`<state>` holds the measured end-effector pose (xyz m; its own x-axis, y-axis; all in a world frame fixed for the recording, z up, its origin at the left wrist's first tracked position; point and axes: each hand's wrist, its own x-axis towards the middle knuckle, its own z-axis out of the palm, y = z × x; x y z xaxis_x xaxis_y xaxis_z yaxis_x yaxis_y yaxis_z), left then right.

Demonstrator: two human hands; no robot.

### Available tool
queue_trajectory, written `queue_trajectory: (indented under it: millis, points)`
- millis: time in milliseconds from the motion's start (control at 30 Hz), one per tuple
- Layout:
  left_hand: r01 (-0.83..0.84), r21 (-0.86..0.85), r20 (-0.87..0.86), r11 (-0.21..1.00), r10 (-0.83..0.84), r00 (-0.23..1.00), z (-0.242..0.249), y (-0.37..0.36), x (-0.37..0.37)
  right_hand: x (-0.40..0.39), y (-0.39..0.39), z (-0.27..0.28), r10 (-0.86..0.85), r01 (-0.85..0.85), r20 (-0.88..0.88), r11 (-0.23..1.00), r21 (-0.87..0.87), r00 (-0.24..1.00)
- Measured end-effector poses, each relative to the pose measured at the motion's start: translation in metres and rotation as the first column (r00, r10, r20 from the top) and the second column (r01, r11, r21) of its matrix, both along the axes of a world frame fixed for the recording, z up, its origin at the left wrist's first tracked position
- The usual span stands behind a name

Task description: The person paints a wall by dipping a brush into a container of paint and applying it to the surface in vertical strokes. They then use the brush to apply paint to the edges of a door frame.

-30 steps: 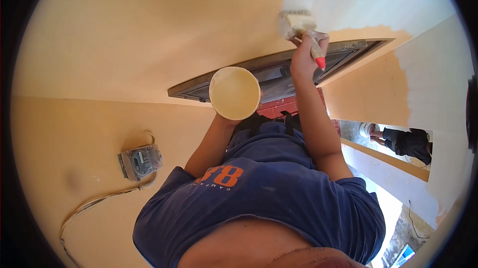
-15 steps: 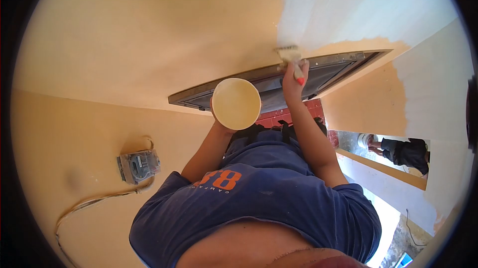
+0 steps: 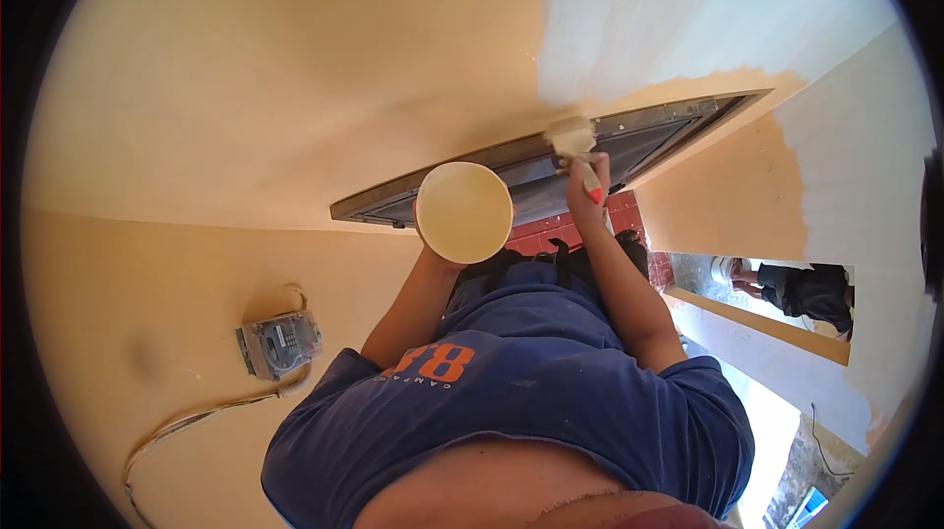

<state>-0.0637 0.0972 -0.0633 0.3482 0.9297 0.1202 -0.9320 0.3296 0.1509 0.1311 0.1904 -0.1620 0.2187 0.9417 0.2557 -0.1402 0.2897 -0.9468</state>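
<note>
A round tub of pale, cream-coloured paint (image 3: 464,213) is held in front of my body by my left hand (image 3: 440,259), whose fingers wrap its side and are mostly hidden by it. My right hand (image 3: 590,175) grips a paintbrush (image 3: 573,139) by its red-tipped handle, bristles pointing up and away from me. In this view the bristles overlap the upper edge of the dark frame (image 3: 492,151), just below the fresh white paint (image 3: 629,23) on the peach wall (image 3: 324,57).
On the left wall a meter-like box (image 3: 279,344) is mounted, with a cable (image 3: 197,416) running from it. At the right, beyond an opening, a person in dark clothes (image 3: 801,293) has hands at a white bucket (image 3: 725,270). Red tiles (image 3: 541,239) lie below the frame.
My right hand and the brush have come down from the lower edge of the white paint, toward me. The tub stays in my left hand, slightly lower.
</note>
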Motion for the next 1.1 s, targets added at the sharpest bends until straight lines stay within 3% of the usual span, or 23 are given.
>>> queue_trajectory:
  millis: [33, 67, 133, 167, 233, 333, 400, 467, 533, 567, 633, 733, 933, 1067, 1100]
  points:
    - [-0.003, -0.002, 0.002, 1.000, 0.003, 1.000, -0.002, 0.000, -0.001, 0.003, 0.000, -0.003, -0.007, -0.001, -0.186, 0.999, -0.041, 0.983]
    - [0.024, 0.045, 0.012, 0.999, -0.025, 1.000, 0.002, 0.001, 0.000, 0.004, 0.008, -0.003, -0.009, 0.000, -0.182, 0.999, -0.048, 0.983]
    - [0.063, 0.088, 0.023, 0.994, -0.065, 0.998, 0.003, 0.004, 0.003, 0.008, 0.039, 0.000, -0.103, 0.103, 0.018, 0.995, -0.009, 0.995]
    - [0.076, 0.106, 0.037, 0.991, -0.081, 0.996, 0.000, 0.008, 0.004, 0.008, 0.043, 0.021, -0.109, 0.109, 0.018, 0.994, -0.010, 0.994]
    - [0.092, 0.119, 0.043, 0.989, -0.097, 0.994, 0.000, 0.008, 0.004, 0.002, 0.043, 0.088, -0.115, 0.121, -0.398, 0.993, -0.011, 0.910]
    - [0.018, 0.093, 0.015, 0.995, -0.019, 1.000, 0.002, 0.007, 0.006, 0.007, 0.023, 0.115, -0.068, 0.104, -0.484, 0.993, 0.049, 0.872]
    - [0.056, 0.098, 0.013, 0.994, -0.058, 0.998, 0.008, 0.008, 0.008, 0.010, 0.023, 0.092, -0.039, 0.075, -0.450, 0.995, 0.062, 0.892]
    - [0.068, 0.113, 0.018, 0.991, -0.071, 0.997, 0.001, 0.009, 0.008, 0.013, 0.035, 0.025, -0.073, 0.077, -0.052, 0.995, 0.062, 0.996]
    - [0.086, 0.144, 0.019, 0.986, -0.089, 0.996, 0.000, 0.010, 0.010, 0.020, 0.023, -0.011, -0.021, 0.028, 0.106, 0.998, -0.057, 0.994]
    - [0.056, 0.107, -0.001, 0.993, -0.056, 0.998, 0.001, 0.007, 0.010, 0.021, 0.016, -0.010, -0.026, 0.030, 0.108, 0.999, -0.036, 0.994]
    - [0.019, 0.081, -0.019, 0.997, -0.017, 1.000, 0.000, 0.004, 0.009, 0.017, 0.003, -0.008, -0.004, -0.031, -0.200, 0.984, -0.173, 0.980]
    - [0.024, 0.006, -0.004, 1.000, -0.024, 1.000, -0.008, 0.002, 0.008, 0.007, 0.016, 0.048, -0.079, 0.025, -0.294, 0.983, -0.183, 0.952]
    - [0.021, 0.040, -0.041, 0.999, -0.020, 0.999, -0.006, 0.003, 0.013, -0.004, 0.036, 0.201, -0.108, 0.162, -0.423, 0.982, 0.093, 0.900]
    - [0.057, -0.010, -0.031, 0.998, -0.057, 0.998, -0.013, 0.000, 0.016, 0.000, 0.031, 0.205, -0.099, 0.204, -0.369, 0.945, 0.257, 0.924]
    - [0.041, -0.036, -0.034, 0.998, -0.043, 0.999, -0.018, 0.003, 0.017, -0.002, 0.032, 0.190, -0.087, 0.192, -0.412, 0.957, 0.219, 0.907]
